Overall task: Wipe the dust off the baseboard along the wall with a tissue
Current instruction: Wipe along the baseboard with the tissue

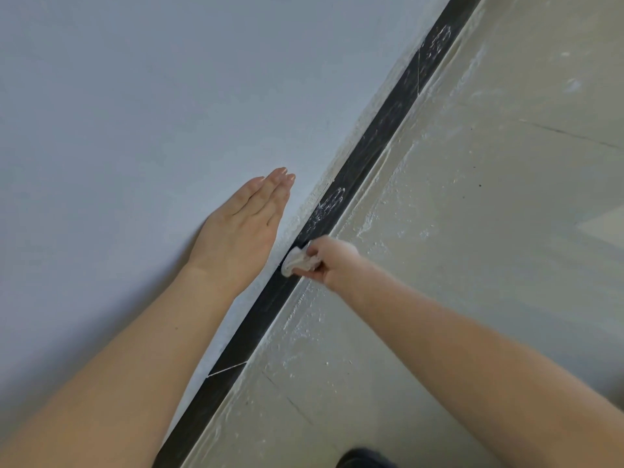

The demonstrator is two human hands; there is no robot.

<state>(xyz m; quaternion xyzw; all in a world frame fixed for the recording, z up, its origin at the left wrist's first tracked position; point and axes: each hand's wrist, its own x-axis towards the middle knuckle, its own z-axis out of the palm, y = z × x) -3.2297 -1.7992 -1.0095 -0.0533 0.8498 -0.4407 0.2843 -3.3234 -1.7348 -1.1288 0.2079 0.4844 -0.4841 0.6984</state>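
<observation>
A dark, nearly black baseboard (371, 143) runs diagonally from the bottom left to the top right, between the pale wall and the floor. White dusty smears mark it further up. My right hand (332, 260) is shut on a crumpled white tissue (297, 261) and presses it against the baseboard near the middle of the view. My left hand (243, 228) lies flat on the wall just above the baseboard, fingers straight and held together, holding nothing.
The white-grey wall (135, 113) fills the left half. Beige floor tiles (489, 197) with pale dust streaks and a dark grout line fill the right. A dark shape, perhaps a shoe (364, 459), shows at the bottom edge.
</observation>
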